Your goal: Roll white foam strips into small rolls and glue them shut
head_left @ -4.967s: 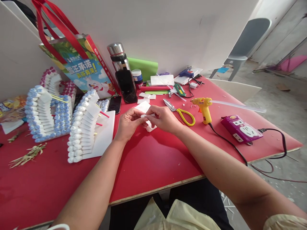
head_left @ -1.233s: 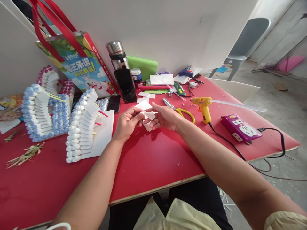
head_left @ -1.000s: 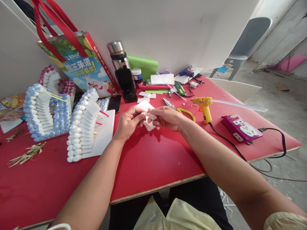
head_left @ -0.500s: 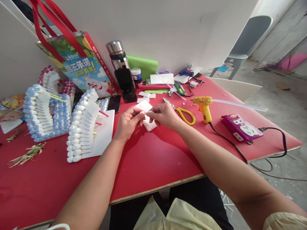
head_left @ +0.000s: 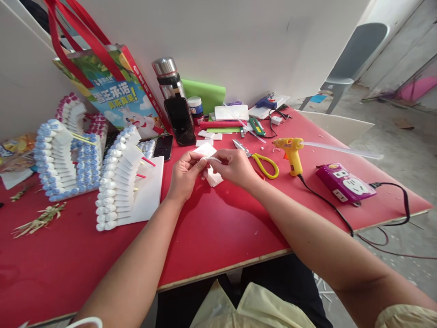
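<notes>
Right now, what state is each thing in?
Left hand, pinching
Right hand, pinching
White paper strip, held between both hands
Yellow glue gun, glue stick loaded, heat unclear
Purple socket block, corded, power unclear
Yellow-handled shears, lying flat
Steel vacuum flask, upright, capped
Flat smartphone, screen dark
Shopping bag, upright

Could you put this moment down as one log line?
left hand: pinching white strip; right hand: pinching same white strip; near hands: white sheets; to their right: glue gun on table
</notes>
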### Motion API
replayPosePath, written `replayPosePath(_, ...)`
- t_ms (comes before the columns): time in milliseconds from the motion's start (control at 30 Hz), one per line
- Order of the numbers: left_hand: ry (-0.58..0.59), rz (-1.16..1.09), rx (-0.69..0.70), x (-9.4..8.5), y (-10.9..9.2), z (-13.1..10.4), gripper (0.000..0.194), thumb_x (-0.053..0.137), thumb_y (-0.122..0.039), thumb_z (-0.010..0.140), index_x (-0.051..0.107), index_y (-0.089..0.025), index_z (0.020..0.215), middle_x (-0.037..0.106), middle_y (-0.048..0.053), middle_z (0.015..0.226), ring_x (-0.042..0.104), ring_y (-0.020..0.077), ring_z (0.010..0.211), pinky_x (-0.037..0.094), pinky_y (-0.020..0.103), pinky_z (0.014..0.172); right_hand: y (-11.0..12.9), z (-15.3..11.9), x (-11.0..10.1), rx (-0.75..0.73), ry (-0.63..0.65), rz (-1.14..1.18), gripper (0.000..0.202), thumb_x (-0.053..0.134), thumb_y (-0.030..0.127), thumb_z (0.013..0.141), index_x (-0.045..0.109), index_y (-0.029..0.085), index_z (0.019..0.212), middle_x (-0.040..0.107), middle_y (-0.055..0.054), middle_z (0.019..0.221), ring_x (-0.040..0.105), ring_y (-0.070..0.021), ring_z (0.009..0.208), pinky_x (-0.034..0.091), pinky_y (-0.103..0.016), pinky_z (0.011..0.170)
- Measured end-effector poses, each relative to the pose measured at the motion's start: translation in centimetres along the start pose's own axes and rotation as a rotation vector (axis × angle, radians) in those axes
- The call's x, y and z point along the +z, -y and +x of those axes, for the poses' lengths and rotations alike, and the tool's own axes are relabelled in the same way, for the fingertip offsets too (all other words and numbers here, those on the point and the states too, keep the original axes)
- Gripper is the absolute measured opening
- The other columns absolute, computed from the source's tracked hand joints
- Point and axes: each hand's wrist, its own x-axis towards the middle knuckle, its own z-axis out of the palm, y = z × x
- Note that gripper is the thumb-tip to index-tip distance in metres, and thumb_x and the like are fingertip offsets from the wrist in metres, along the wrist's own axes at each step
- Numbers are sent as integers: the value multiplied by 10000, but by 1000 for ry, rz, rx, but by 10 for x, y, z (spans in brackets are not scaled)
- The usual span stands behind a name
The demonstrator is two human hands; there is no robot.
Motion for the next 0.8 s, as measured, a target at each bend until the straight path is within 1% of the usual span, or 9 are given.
replayPosePath(100, 23, 29, 4, -2, -1, 1, 213, 758, -329, 821, 654, -166, 911, 697, 29, 742, 566, 94, 533, 452, 234, 550, 1, 5, -5, 207, 134, 393, 374, 538, 510, 914, 613, 162, 802, 680, -37, 723, 568, -105, 472, 464, -239, 487)
replayPosePath(167, 27, 48, -2, -3, -1, 1, 215, 757, -333, 823, 660, -166, 916, 699, 33, 740, 558, 92, 524, 447, 233, 546, 0, 7, -7, 262, 174, 491, 404, 583, 577, 880, 592, 174, 869, 696, -39, 770, 605, -113, 491, 503, -244, 485)
replayPosePath(233, 22, 62, -9, -4, 0, 1, 204, 759, -331, 821, 669, -166, 901, 685, 24, 715, 547, 88, 512, 438, 230, 537, -3, 7, -7, 226, 160, 413, 387, 698, 541, 810, 577, 187, 905, 688, -20, 751, 618, -115, 508, 502, -226, 475)
replayPosePath(300, 26, 75, -19, -4, 0, 1, 194, 760, -327, 820, 679, -165, 889, 672, 18, 702, 541, 86, 507, 431, 227, 527, -6, 5, -5, 138, 110, 274, 320, 752, 435, 780, 581, 192, 899, 670, 1, 711, 608, -107, 504, 477, -203, 463)
replayPosePath(367, 39, 86, -22, -4, 0, 1, 190, 754, -326, 825, 685, -162, 890, 672, 23, 714, 538, 87, 508, 427, 228, 521, -10, 4, -2, 76, 64, 199, 214, 707, 362, 815, 594, 188, 865, 659, 7, 686, 595, -98, 489, 462, -196, 462)
replayPosePath(467, 47, 88, -15, -5, 1, 2, 193, 748, -330, 829, 679, -162, 894, 673, 26, 726, 539, 88, 513, 424, 228, 519, -11, 5, -1, 66, 35, 269, 178, 643, 340, 855, 601, 170, 826, 668, -7, 687, 597, -97, 488, 480, -207, 478)
replayPosePath(567, 41, 87, -19, -7, 2, 2, 204, 754, -338, 823, 667, -167, 893, 670, 22, 722, 539, 89, 517, 426, 226, 524, -9, 9, -4, 133, 39, 398, 242, 708, 379, 812, 602, 165, 854, 683, -19, 728, 623, -109, 533, 512, -215, 488)
replayPosePath(700, 33, 96, -24, -8, 1, 2, 217, 766, -344, 810, 661, -173, 891, 672, 19, 725, 544, 93, 521, 441, 231, 531, -7, 10, -7, 362, 139, 453, 367, 794, 463, 732, 611, 145, 737, 653, -27, 663, 602, -111, 505, 517, -222, 459)
replayPosePath(800, 68, 121, -22, -7, -1, 2, 205, 752, -343, 822, 671, -167, 889, 663, 22, 727, 546, 99, 530, 447, 237, 530, -6, 9, -7, 378, 163, 469, 346, 790, 438, 744, 645, 131, 679, 623, -18, 615, 558, -88, 477, 512, -212, 463)
